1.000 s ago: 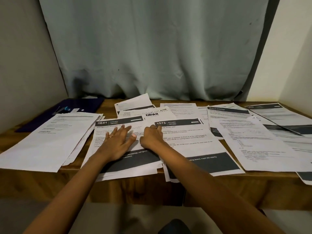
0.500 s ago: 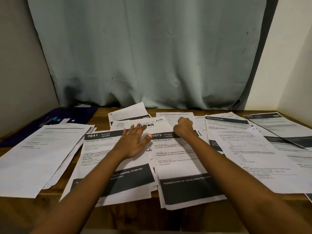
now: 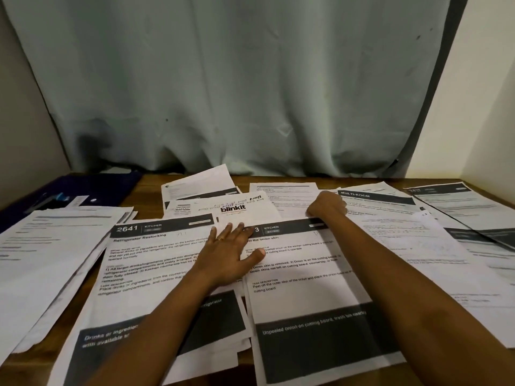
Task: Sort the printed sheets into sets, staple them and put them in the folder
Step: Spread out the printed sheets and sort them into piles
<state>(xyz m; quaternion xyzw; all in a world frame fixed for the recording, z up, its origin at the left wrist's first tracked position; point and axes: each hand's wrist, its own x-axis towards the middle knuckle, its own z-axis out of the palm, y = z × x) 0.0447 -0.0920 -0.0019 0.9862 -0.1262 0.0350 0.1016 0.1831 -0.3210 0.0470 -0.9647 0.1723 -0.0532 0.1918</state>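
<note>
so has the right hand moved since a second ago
Yes. The right hand slid right along the dark header of the onion sheet, from beside its number to its far right corner.

The wooden surface (image 3: 242,181) is covered almost from edge to edge with overlapping printed sheets (image 3: 306,274). A dark blue folder (image 3: 83,188) lies at its far left corner.

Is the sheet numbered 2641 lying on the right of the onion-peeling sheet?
No, sheet 2641 lies left of the onion sheet.
</note>
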